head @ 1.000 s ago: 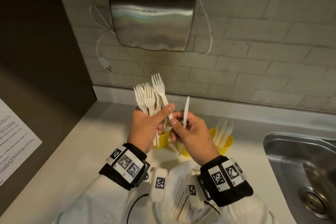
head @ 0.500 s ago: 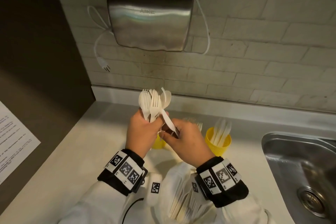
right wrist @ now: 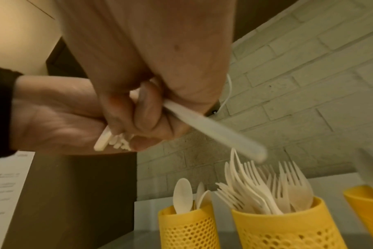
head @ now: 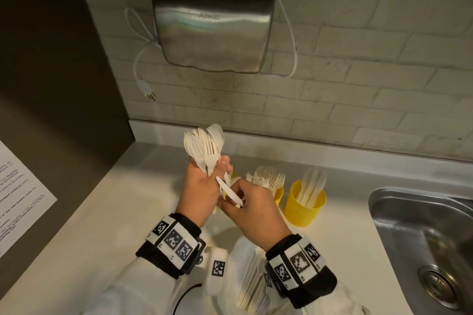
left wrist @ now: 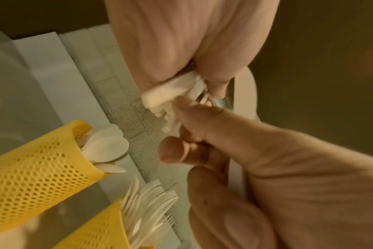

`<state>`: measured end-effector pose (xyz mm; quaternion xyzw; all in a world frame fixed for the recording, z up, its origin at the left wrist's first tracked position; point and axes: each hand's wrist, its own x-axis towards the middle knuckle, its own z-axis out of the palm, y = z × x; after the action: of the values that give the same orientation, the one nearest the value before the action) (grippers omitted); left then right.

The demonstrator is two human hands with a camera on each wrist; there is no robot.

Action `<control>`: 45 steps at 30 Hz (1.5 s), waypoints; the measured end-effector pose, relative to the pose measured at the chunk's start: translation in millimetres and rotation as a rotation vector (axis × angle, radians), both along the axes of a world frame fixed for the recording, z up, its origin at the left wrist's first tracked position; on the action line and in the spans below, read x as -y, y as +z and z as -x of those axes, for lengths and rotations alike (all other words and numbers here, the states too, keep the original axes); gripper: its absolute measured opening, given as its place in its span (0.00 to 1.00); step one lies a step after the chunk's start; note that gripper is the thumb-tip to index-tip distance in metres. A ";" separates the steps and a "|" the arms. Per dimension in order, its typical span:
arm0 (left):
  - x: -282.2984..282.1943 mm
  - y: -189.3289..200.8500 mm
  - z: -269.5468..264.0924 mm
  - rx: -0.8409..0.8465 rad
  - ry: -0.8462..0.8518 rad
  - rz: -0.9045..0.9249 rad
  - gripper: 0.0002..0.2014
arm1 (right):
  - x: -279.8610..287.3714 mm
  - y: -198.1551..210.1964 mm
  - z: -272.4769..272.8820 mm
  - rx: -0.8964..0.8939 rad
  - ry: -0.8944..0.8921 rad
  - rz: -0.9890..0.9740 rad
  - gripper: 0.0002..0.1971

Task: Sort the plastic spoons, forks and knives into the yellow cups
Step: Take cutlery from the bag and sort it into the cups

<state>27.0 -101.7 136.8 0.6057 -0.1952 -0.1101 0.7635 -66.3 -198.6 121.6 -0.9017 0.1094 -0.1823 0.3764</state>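
Left hand (head: pixel 204 186) fist-grips bunch of white plastic forks and spoons (head: pixel 204 146), heads up, above white tabletop (head: pixel 115 199). Right hand (head: pixel 252 208) pinches white plastic knife (head: pixel 229 192), pulling it from bunch. Featherlight, stiff, slick stuff, so pinch handle. Yellow perforated cup with knives (head: pixel 304 206) sits just right.

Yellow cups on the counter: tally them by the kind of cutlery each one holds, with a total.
Cup holding spoons: 1
Cup holding forks: 1
Cup holding knives: 1
Total: 3 yellow cups
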 end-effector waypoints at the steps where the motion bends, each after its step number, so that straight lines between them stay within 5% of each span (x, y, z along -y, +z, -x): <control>1: 0.3 0.8 0.3 -0.026 -0.005 0.038 0.24 | -0.1 -0.8 -0.7 -0.015 -0.024 0.000 0.13; 8: -1.8 4.4 2.8 -0.088 -0.056 0.131 0.30 | 0.7 -5.9 -3.4 -0.006 0.057 -0.239 0.08; 13: -5.8 4.8 4.7 0.072 -0.015 -0.019 0.15 | 5.0 -0.9 1.6 0.046 0.171 -0.244 0.12; 20: -13.9 -0.7 4.6 0.256 0.115 -0.301 0.19 | 33.0 29.3 11.9 0.141 0.010 -0.393 0.08; 29: -14.3 -10.6 7.1 0.490 0.167 -0.488 0.27 | 27.5 89.1 13.5 0.334 -0.011 -0.145 0.03; 34: -17.2 -9.6 10.2 0.547 0.133 -0.409 0.27 | 21.0 88.6 11.2 0.358 -0.011 -0.218 0.05; 39: -18.3 -6.3 18.3 0.410 0.050 -0.223 0.13 | 23.2 88.0 14.9 0.422 0.015 -0.506 0.12; 45: -17.4 -1.8 27.9 0.344 -0.056 -0.128 0.06 | 25.0 87.5 18.8 0.442 -0.001 -0.491 0.15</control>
<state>-0.9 -84.3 135.0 0.6571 -0.3323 -0.0383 0.6755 -85.1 -223.6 209.1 -0.7225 0.0661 -0.3420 0.5972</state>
